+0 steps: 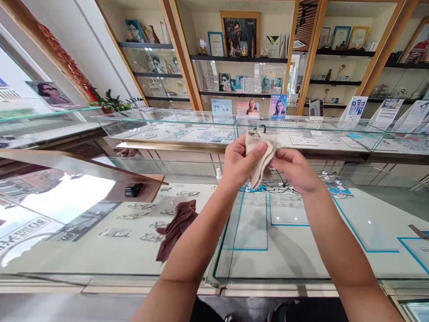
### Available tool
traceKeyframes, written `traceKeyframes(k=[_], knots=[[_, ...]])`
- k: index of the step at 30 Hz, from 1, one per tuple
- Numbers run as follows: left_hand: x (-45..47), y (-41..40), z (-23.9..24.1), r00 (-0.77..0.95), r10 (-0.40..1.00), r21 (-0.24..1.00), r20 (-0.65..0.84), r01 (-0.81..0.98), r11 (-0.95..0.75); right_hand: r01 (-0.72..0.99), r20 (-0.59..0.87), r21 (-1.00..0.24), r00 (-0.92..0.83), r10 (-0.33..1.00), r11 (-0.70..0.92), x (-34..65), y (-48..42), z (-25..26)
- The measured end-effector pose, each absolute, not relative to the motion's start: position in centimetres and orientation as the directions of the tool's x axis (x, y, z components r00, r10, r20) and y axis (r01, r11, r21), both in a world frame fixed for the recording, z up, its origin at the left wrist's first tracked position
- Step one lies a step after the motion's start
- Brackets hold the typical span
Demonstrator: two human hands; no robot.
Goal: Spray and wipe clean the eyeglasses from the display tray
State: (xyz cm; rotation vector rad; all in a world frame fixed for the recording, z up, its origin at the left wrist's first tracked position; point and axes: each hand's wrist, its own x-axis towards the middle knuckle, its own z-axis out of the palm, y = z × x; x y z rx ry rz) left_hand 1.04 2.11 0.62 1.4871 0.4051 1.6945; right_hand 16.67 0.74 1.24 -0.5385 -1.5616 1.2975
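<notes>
Both my hands are raised above a glass display counter (301, 268). My left hand (238, 162) pinches a beige cleaning cloth (260, 154) between thumb and fingers. My right hand (292, 167) grips the same cloth from the other side. A pair of glasses (257, 131) is wrapped inside the cloth; only a bit of dark frame sticks out at the top. Both hands are closed.
A brown cloth (176, 226) lies crumpled on the counter glass to the left. A small black box (133, 189) sits on a wooden board further left. Several eyeglass frames lie under the glass. Another glass counter (208, 134) and shelves with pictures stand behind.
</notes>
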Motion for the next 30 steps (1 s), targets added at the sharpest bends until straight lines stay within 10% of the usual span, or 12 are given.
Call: traceKeyframes(k=[12, 23, 30], knots=[[-1.0, 4.9, 1.0, -0.233, 0.851, 0.687, 0.470, -0.508, -0.519, -0.329, 0.468, -0.870, -0.321, 0.824, 0.367, 17.6, 1.7, 1.5], [-2.7, 5.1, 2.0, 0.153, 0.979, 0.745, 0.132, -0.668, 0.004, -0.445, 0.446, -0.850, -0.325, 0.834, 0.282, 18.3, 2.2, 1.5], [-2.3, 3.9, 2.7, 0.176, 0.977, 0.718, 0.118, -0.694, 0.038, -0.334, 0.462, -0.864, -0.230, 0.857, 0.376, 18.4, 2.8, 1.2]])
